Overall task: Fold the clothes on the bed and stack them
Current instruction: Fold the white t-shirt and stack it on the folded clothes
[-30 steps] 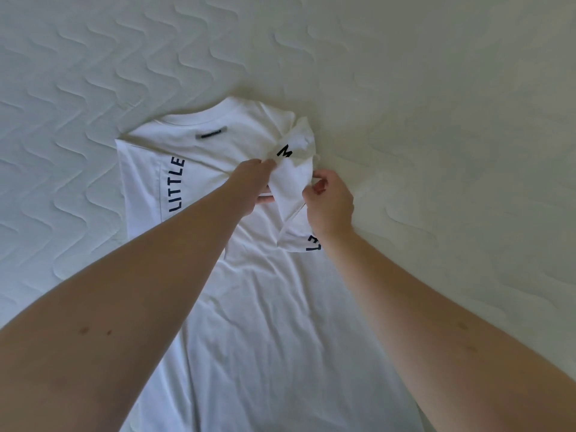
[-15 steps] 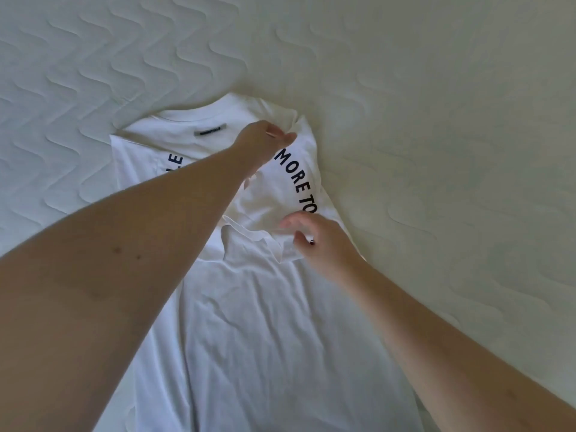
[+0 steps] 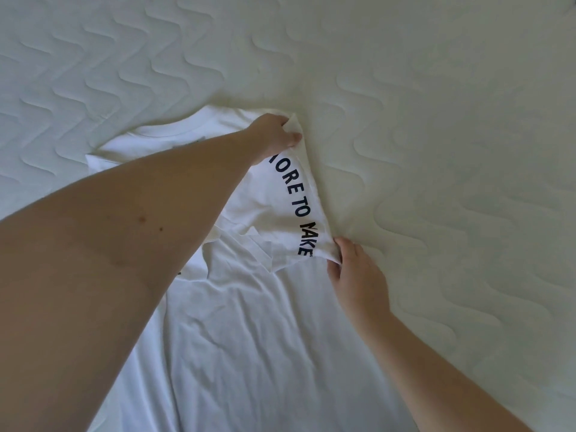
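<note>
A white T-shirt (image 3: 249, 322) with black lettering lies flat on the bed, collar away from me. Its right sleeve (image 3: 280, 207), printed "MORE TO MAKE", is folded in over the chest. My left hand (image 3: 274, 135) reaches across and pinches the sleeve's top corner at the shoulder. My right hand (image 3: 355, 272) pinches the sleeve's lower corner by the hem. The fabric is stretched between the two hands. My left forearm hides the shirt's left side and its collar label.
The bed (image 3: 436, 120) is covered by a pale quilted mattress cover with a wavy stitch pattern, and it spreads on all sides of the shirt. No other clothes are in view.
The bunched sleeve has been pulled apart and spread flat. My left hand went up to the shoulder corner, my right hand down and to the right to the hem corner.
</note>
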A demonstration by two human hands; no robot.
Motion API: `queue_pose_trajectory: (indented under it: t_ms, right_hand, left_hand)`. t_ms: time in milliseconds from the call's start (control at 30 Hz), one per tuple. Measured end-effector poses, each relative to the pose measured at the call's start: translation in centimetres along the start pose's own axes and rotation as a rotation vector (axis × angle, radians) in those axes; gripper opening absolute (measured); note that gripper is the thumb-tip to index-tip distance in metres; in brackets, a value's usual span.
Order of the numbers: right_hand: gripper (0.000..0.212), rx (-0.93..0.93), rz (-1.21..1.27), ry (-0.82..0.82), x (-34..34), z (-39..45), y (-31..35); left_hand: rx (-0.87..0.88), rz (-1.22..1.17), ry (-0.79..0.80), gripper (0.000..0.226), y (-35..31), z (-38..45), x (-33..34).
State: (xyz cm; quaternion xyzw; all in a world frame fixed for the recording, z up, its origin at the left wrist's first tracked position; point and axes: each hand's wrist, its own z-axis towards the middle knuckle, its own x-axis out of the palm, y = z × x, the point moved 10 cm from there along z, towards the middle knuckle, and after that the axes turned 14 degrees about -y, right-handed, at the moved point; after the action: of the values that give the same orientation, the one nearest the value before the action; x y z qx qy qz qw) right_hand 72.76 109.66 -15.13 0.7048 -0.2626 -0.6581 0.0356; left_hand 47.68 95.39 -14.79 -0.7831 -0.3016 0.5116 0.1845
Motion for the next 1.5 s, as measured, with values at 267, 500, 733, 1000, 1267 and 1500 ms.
queue_pose_trajectory:
  t_ms: [267, 500, 733, 1000, 1267, 1500]
  right_hand:
    - [0.025, -0.027, -0.031, -0.101, -1.1, 0.0, -1.4]
    - [0.040, -0.043, -0.105, -0.198, -1.4, -0.8, -1.1]
    - [0.056, -0.115, -0.080, -0.183, -1.4, -0.3, 0.9]
    - [0.051, -0.185, -0.093, -0.083, -0.3, -2.1, 2.2]
    - [0.047, -0.115, -0.102, -0.071, -0.1, -3.7, 0.7]
    - [0.056, -0.162, -0.209, 0.005, 0.5, -5.4, 0.3]
  left_hand:
    - [0.007, -0.194, -0.004, 0.079, 1.4, -0.8, 0.2]
    - [0.037, 0.409, 0.130, 0.048, 8.2, -5.2, -2.7]
    - [-0.080, -0.174, 0.021, 0.015, 8.5, -7.0, -5.8]
    - [-0.356, 0.183, 0.079, 0.076, 14.8, -9.4, -8.4]
    - [-0.416, -0.504, 0.256, 0.039, 17.0, -13.2, -5.5]
    - [-0.589, -0.705, -0.210, 0.009, 20.8, -13.6, -8.3]
